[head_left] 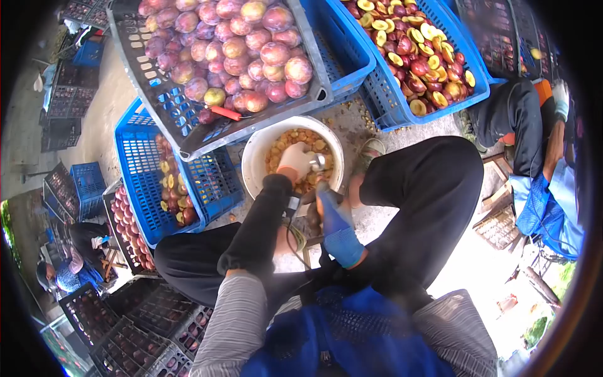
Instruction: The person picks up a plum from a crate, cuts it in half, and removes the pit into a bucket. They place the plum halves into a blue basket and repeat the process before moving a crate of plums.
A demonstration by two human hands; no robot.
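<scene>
My left hand, in a white glove with a dark sleeve over the forearm, is over a white bucket. Its closed fingers are at a shiny metal object. Inside the bucket are yellow-brown fruit pieces. My right hand, in a blue glove, is by the bucket's near rim with its fingers pressed together; what they grip is too small to make out. A thin cable hangs beside my left forearm.
A dark crate of whole plums, with a red-handled tool on its edge, stands beyond the bucket. Blue crates hold halved plums. A co-worker's gloved hand shows at right; another person sits far left.
</scene>
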